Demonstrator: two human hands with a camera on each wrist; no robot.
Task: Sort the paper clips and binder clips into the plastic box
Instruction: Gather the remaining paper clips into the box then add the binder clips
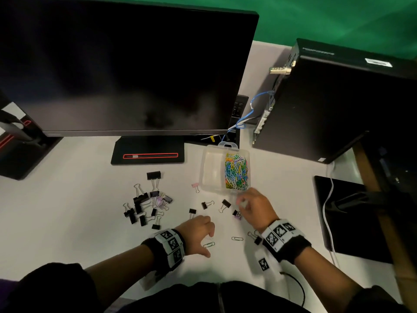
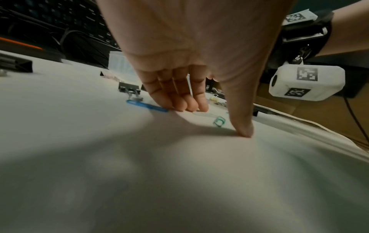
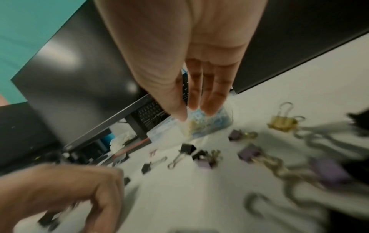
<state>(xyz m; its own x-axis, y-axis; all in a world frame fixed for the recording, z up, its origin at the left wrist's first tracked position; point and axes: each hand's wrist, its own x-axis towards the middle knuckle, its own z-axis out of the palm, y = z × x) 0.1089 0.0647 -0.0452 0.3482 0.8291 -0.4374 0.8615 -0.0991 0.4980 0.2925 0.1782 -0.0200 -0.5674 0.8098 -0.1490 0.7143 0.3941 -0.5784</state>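
The clear plastic box (image 1: pixel 211 168) stands on the white desk; its right compartment holds coloured paper clips (image 1: pixel 236 171), its left one is bare. My right hand (image 1: pixel 242 203) hovers at the box's near right corner, thumb and fingers pinching a pale, blurred paper clip. My left hand (image 1: pixel 206 240) rests fingertips (image 2: pixel 189 105) and thumb on the desk, straddling a green paper clip (image 2: pixel 219 122); a blue paper clip (image 2: pixel 147 106) lies at its outer finger. A silver paper clip (image 1: pixel 237 238) lies between the hands. A heap of binder clips (image 1: pixel 146 204) sits at the left, and loose binder clips (image 1: pixel 225 205) lie before the box.
A dark monitor (image 1: pixel 126 64) on its stand base (image 1: pixel 147 152) fills the back. A black computer tower (image 1: pixel 327 98) stands right of the box. A black pad (image 1: pixel 343 233) with a white cable (image 1: pixel 327 211) lies at the right.
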